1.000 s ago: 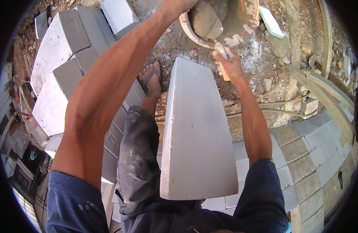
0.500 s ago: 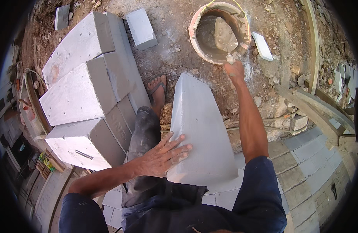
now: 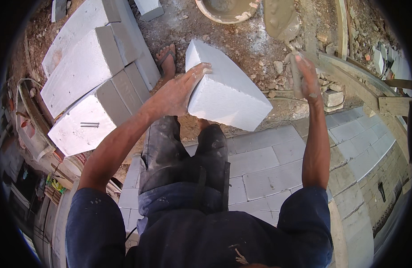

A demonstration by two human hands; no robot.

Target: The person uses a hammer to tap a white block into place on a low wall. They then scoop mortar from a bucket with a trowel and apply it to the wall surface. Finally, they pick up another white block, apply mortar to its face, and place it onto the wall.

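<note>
A light grey lightweight concrete block (image 3: 235, 89) stands tilted before me, above the blockwork. My left hand (image 3: 181, 91) grips its left end, with the fingers hooked over the upper edge. To the right, my right hand (image 3: 308, 77) is closed around the handle of a trowel (image 3: 290, 33). Wet grey mortar covers most of its blade, which points away from me. The trowel is beside the mortar bucket (image 3: 228, 20), outside its rim. Only the near part of the bucket shows, with mortar inside.
Several large blocks (image 3: 78, 71) are stacked on the left, with two metal nails (image 3: 90, 124) on the nearest one. Laid blockwork (image 3: 264, 174) runs below me and to the right. Timber beams (image 3: 349, 80) cross at the right. My sandalled foot (image 3: 167, 62) stands on rubble ground.
The trowel has come out of the bucket and moved right, loaded with mortar. The block has turned and tilted, and my left hand has gone from lying spread on it to gripping its end.
</note>
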